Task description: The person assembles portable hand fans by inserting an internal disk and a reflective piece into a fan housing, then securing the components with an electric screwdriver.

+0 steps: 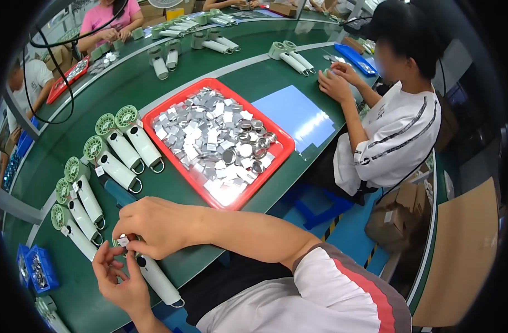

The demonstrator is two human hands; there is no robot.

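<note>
A handheld fan (157, 280) with a white handle and wire loop lies at the table's near edge, its green head mostly hidden by my hands. Thumb and fingers of my left hand (121, 280) curl around that head from the near side. My right hand (154, 227) reaches across from the right, its fingertips pinching a small silver-white piece (123, 241) over the head. Just beyond my right hand is a red tray (240, 198), heaped with flat silver-white pieces (196, 136) and several round metal caps (258, 141).
More fans (135, 139) stretch in a row to the left, beside a dark teal tool (118, 191). Blue bins (41, 269) sit at far left. A blue sheet (295, 119) lies beyond the tray. At right, a co-worker in white (398, 133) works at the table; other people sit farther off.
</note>
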